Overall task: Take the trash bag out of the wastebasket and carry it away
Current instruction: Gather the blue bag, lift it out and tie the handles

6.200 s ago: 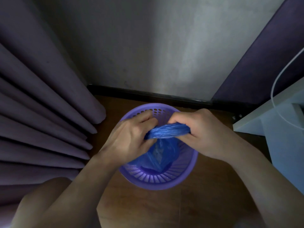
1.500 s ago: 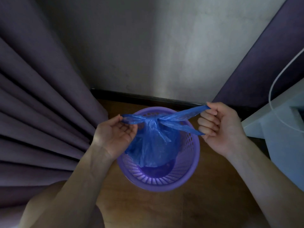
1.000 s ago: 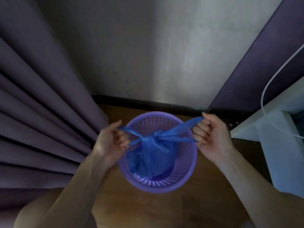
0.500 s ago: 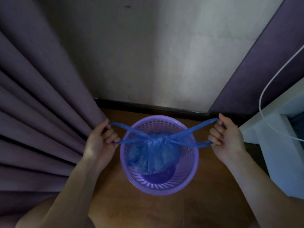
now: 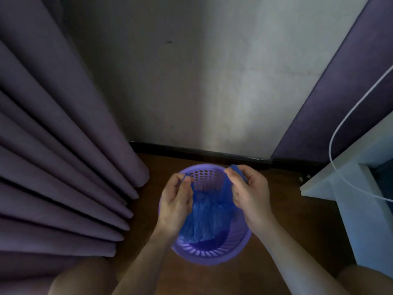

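A purple perforated wastebasket (image 5: 234, 253) stands on the wooden floor in a corner. Inside it hangs a blue plastic trash bag (image 5: 207, 220), bunched and knotted near its top, its lower part resting in the basket. My left hand (image 5: 176, 204) pinches the bag's left handle strip above the basket's left rim. Over the right rim, my right hand (image 5: 251, 194) grips the right handle strip. The two hands are close together above the basket, with the bag between them.
Purple pleated curtains (image 5: 63, 167) hang to the floor on the left. A grey wall (image 5: 202, 81) with a dark baseboard lies behind the basket. A white piece of furniture (image 5: 348, 201) with a white cable (image 5: 331, 150) stands at the right.
Half a second ago my hands were spread wide, pulling the handle strips taut to both sides. Now they have come together over the basket, each holding its strip.
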### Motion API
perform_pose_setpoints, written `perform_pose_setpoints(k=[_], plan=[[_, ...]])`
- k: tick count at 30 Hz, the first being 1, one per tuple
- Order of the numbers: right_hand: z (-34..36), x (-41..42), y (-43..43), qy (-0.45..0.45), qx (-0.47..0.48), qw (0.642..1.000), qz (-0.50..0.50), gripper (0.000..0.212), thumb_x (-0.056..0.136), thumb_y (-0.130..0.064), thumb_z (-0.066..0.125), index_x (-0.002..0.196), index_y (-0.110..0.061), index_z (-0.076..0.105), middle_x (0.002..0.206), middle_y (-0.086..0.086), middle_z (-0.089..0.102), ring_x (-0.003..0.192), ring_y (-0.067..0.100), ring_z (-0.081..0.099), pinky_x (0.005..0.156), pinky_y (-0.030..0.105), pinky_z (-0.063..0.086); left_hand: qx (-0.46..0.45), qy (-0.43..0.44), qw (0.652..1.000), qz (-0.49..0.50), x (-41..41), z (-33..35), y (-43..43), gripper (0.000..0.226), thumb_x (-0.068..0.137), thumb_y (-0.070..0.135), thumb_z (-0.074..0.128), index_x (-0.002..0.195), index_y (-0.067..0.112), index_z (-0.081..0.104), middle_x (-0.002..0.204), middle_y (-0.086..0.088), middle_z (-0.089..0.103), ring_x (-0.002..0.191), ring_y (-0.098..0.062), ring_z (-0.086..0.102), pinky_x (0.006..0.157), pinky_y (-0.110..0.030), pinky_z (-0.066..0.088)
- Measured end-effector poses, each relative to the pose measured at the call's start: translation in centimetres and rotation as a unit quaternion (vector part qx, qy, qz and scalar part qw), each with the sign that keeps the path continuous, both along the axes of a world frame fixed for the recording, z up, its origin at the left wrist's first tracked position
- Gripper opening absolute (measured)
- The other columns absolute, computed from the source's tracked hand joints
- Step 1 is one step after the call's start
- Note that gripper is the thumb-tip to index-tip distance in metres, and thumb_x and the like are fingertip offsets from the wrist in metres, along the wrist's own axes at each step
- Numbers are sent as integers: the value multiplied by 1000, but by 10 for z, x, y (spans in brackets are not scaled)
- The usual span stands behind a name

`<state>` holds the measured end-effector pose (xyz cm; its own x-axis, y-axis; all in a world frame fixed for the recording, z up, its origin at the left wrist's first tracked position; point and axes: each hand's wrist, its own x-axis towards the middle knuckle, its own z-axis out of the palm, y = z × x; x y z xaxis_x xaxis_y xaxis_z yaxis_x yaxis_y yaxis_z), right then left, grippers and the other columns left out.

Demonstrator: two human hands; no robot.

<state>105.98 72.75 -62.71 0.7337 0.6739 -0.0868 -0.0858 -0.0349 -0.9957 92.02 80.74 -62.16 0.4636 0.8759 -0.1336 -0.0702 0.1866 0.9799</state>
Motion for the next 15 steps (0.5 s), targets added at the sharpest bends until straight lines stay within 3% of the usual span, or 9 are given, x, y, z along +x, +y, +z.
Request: perform_pose_setpoints(k=[5, 8, 11, 15], plan=[[7, -2, 6, -21, 20, 999, 14, 20, 85, -32, 66, 68, -22, 61, 47, -13, 45, 45, 3, 40, 52, 24, 31, 24, 29, 999, 31, 19, 8, -8, 20, 103, 15, 44, 84, 7, 46, 50, 10, 33, 43, -5, 28, 39, -16, 26], [38, -2, 2, -62, 16, 998, 26, 30, 89, -22, 64, 61, -24, 55, 46, -11, 47, 45, 3, 43, 49, 19, 35, 17, 40, 998, 46, 29, 36, -12, 22, 102, 18, 47, 86, 3, 50, 52, 6, 38, 45, -8, 31, 41, -21, 27], [93, -8, -5, -52, -24, 998, 1, 34, 93, -10, 66, 63, -21, 54, 51, -9, 51, 50, 5, 48, 52, 20, 39, 15, 78, 995, 58, 31, 93, -17, 23, 101, 20, 49, 87, 3, 54, 54, 1, 42, 49, -13, 36, 45, -26, 30], [201, -23, -17, -68, -50, 996, 4, 30, 92, -13, 67, 68, -26, 57, 58, -13, 58, 56, 5, 56, 55, 16, 43, 20, 92, 994, 54, 23, 202, -27, 23, 95, 27, 55, 76, 14, 57, 54, -1, 43, 51, -18, 36, 48, -31, 32]])
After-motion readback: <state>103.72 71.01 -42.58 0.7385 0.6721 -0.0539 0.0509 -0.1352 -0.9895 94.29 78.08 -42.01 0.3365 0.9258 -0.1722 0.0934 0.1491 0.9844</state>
